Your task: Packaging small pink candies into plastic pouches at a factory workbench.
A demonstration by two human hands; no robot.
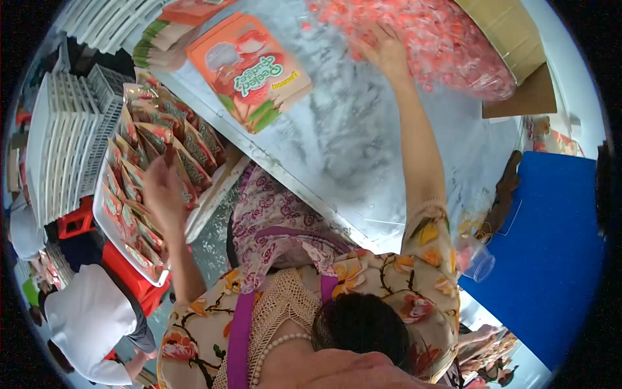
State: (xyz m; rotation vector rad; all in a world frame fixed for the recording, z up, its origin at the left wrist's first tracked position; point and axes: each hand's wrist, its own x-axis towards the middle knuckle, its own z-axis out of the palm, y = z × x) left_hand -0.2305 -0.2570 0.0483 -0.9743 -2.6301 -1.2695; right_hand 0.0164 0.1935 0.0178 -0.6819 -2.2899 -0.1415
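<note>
At about nine o'clock stood a stack of white slatted plastic crates (61,146), and below it, near seven o'clock, a person in a white shirt (91,318) bent over. Just right of the crates lay a white plastic tray (103,217) full of upright orange-and-green printed snack pouches (162,139), resting on a red plastic stool (133,275).

The left hand (163,191) reached over this tray and its fingers were curled among the pouches – whether it really gripped one, I cannot tell, because the back of the hand hid the fingertips.

Toward twelve o'clock, on the pale shiny metal table (363,149), lay a flat pile of big orange pouches with a fruit picture (249,68), tilted to one side.

The right hand (383,52) was stretched far out to about one o'clock, open with the fingers spread, and it rested on the edge of a large clear plastic bag of small pink-red wrapped sweets (447,39). This bag sat beside a brown cardboard box (512,32) – at two o'clock. At four o'clock was a blue flat surface (551,246).
</note>
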